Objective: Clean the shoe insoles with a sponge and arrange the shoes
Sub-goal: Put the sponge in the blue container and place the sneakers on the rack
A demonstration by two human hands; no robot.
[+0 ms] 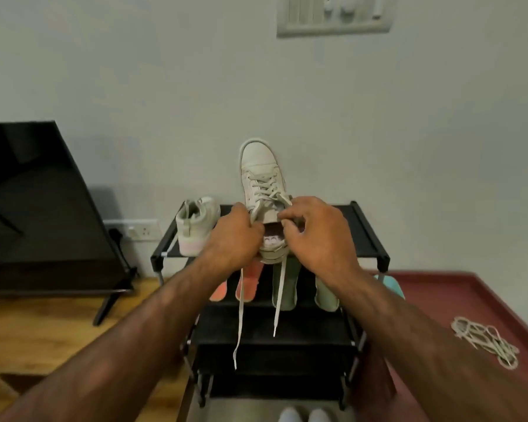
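At the far left a dark television (37,193) stands on the wooden floor, with a wall socket (142,230) just beside it. Next comes a black shoe rack (366,233), and on the left of its top shelf sits a pale high-top sneaker (195,226), heel toward the camera. The left hand (232,236) curls around the left side of a second beige sneaker (259,169), gripping its collar. This shoe lies between the two hands, toe pointing away toward the wall, and a printed insole (272,239) shows in its opening. The right hand (314,236) pinches the shoe's right edge by the tongue. Two untied lace ends (240,315) hang below. On the shelf beneath lie orange insoles (247,284) and green insoles (285,287). Far right, a loose lace bundle (485,339) rests on a maroon surface (439,287).
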